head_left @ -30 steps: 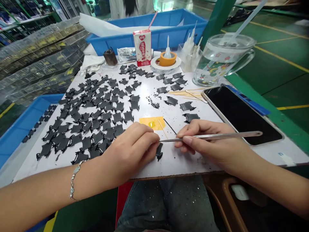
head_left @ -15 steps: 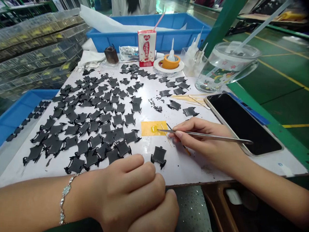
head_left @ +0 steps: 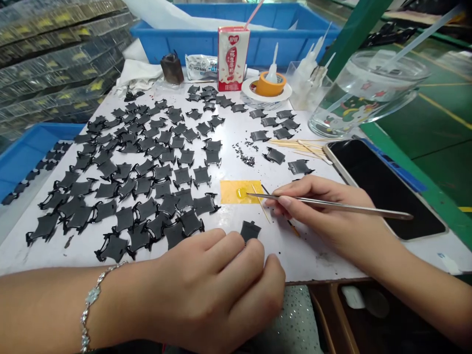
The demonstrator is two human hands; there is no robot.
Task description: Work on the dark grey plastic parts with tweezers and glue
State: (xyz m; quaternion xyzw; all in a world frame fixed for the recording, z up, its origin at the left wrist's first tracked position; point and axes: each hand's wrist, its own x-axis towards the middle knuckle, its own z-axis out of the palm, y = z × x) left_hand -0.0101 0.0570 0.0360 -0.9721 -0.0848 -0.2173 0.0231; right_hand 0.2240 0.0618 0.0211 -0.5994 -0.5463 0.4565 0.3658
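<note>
My right hand (head_left: 320,206) is closed around metal tweezers (head_left: 332,204), whose tips point left and reach a yellow blob (head_left: 241,193) on an orange square (head_left: 230,196). A thin wooden stick (head_left: 262,205) lies across that square's right side. Curled knuckles-up at the table's front edge, my left hand (head_left: 217,290) partly covers a single black plastic part (head_left: 250,230). Its fingertips are hidden, so I cannot see what they hold or whether they touch the part. Many similar black parts (head_left: 143,211) spread over the table's left side.
A phone (head_left: 383,182) lies right of my right hand, with a glass mug (head_left: 342,108) behind it. Farther back stand a drink carton (head_left: 233,61), orange tape (head_left: 270,83) and a blue bin (head_left: 177,44). Wooden sticks (head_left: 295,146) and black crumbs (head_left: 245,153) lie mid-table.
My left hand has moved a little right and now overlaps the near black part. The tweezers' tips remain at the yellow blob. The view has tilted slightly down.
</note>
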